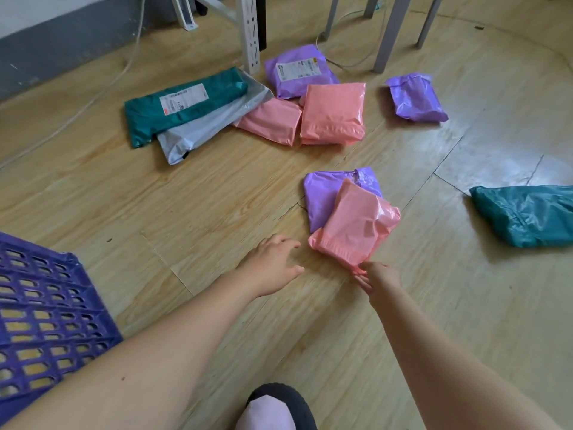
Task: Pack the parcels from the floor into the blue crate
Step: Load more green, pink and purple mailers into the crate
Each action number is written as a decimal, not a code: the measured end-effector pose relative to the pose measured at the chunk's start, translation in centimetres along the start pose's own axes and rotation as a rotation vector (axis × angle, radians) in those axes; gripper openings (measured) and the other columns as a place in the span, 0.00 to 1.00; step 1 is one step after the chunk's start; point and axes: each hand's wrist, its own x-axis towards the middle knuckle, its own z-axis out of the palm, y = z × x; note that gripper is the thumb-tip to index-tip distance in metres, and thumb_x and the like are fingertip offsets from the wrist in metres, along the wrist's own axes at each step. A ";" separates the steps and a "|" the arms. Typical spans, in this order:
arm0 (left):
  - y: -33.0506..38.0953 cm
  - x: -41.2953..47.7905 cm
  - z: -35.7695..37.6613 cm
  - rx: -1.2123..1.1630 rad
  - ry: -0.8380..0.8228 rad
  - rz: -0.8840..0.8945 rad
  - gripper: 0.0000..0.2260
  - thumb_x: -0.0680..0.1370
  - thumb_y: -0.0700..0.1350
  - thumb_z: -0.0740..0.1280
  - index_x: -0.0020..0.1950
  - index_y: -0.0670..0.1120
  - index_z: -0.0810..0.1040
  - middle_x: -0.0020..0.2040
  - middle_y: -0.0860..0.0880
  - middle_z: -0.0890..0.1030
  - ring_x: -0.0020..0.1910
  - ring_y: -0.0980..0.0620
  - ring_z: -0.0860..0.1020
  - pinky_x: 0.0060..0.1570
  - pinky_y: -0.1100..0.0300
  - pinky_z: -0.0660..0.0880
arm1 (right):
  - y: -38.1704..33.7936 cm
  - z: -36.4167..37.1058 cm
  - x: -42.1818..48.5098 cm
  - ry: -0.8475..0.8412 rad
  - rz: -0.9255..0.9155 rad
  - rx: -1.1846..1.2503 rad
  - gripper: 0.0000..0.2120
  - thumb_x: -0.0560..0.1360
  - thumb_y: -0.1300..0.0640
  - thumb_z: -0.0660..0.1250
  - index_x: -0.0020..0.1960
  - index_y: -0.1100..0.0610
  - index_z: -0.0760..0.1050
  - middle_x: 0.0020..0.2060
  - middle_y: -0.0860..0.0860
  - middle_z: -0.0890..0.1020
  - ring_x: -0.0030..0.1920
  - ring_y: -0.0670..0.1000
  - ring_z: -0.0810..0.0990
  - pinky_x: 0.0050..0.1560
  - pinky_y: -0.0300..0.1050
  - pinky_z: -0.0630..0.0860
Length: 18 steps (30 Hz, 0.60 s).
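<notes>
Several plastic-wrapped parcels lie on the wooden floor. The nearest is a pink parcel (356,226) lying partly over a purple parcel (325,193). My right hand (376,279) pinches the pink parcel's near corner. My left hand (273,262) hovers just left of it with fingers spread, holding nothing. The blue crate (46,311) stands at the lower left, its latticed wall in view; what it holds is hidden. Further back lie a green parcel (186,103), a grey one (210,125), two pink ones (333,114) and two purple ones (297,69).
Another green parcel (527,214) lies at the right edge. Metal table and chair legs (390,32), a white power strip (251,32) and cables stand behind the parcels. A grey skirting wall (62,38) runs at the back left. My slippered foot (273,408) is at the bottom.
</notes>
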 end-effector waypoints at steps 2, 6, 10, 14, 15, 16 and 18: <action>-0.1 -0.2 0.0 0.000 0.001 0.000 0.24 0.78 0.52 0.63 0.72 0.50 0.64 0.74 0.49 0.60 0.73 0.49 0.60 0.70 0.56 0.60 | 0.2 0.1 0.1 0.000 0.006 -0.022 0.14 0.73 0.70 0.64 0.58 0.70 0.73 0.35 0.58 0.77 0.30 0.50 0.77 0.21 0.33 0.75; -0.3 -0.6 -0.1 0.001 0.007 -0.001 0.24 0.78 0.52 0.63 0.72 0.49 0.64 0.74 0.50 0.61 0.73 0.49 0.61 0.70 0.56 0.60 | 0.3 0.2 0.1 -0.008 0.021 -0.099 0.12 0.73 0.71 0.65 0.55 0.73 0.74 0.34 0.60 0.76 0.26 0.50 0.76 0.20 0.34 0.75; -0.5 -0.9 -0.3 0.002 -0.002 -0.009 0.24 0.78 0.52 0.63 0.72 0.50 0.64 0.74 0.50 0.60 0.73 0.49 0.60 0.70 0.55 0.60 | 0.1 0.4 -0.3 -0.060 0.050 -0.217 0.03 0.74 0.69 0.65 0.48 0.69 0.75 0.26 0.55 0.66 0.15 0.46 0.64 0.18 0.34 0.66; -0.6 -0.8 -0.4 0.001 0.006 -0.015 0.24 0.78 0.52 0.63 0.73 0.50 0.63 0.73 0.50 0.60 0.73 0.50 0.60 0.69 0.54 0.61 | 0.5 0.9 -0.6 -0.030 -0.009 -0.379 0.07 0.72 0.65 0.69 0.36 0.65 0.74 0.26 0.57 0.73 0.24 0.51 0.72 0.34 0.46 0.79; -0.5 -0.8 -0.5 0.003 0.006 -0.012 0.24 0.78 0.52 0.63 0.73 0.50 0.62 0.73 0.50 0.60 0.73 0.50 0.60 0.69 0.54 0.61 | 0.5 0.9 -0.8 -0.003 -0.037 -0.410 0.06 0.71 0.65 0.70 0.37 0.64 0.75 0.28 0.58 0.75 0.26 0.53 0.74 0.41 0.51 0.81; -0.4 -0.8 -0.6 0.003 0.008 -0.010 0.24 0.78 0.52 0.63 0.73 0.50 0.62 0.73 0.50 0.60 0.73 0.49 0.60 0.69 0.54 0.61 | 0.6 1.0 -0.6 0.013 -0.071 -0.436 0.06 0.71 0.64 0.69 0.35 0.63 0.75 0.29 0.58 0.76 0.28 0.54 0.75 0.48 0.55 0.81; -0.4 -0.8 -0.9 0.002 0.017 -0.006 0.25 0.78 0.51 0.62 0.73 0.50 0.62 0.74 0.50 0.60 0.73 0.49 0.60 0.70 0.53 0.61 | 0.4 1.0 -0.9 0.031 -0.118 -0.470 0.09 0.70 0.63 0.67 0.32 0.60 0.73 0.29 0.57 0.76 0.35 0.56 0.77 0.53 0.59 0.79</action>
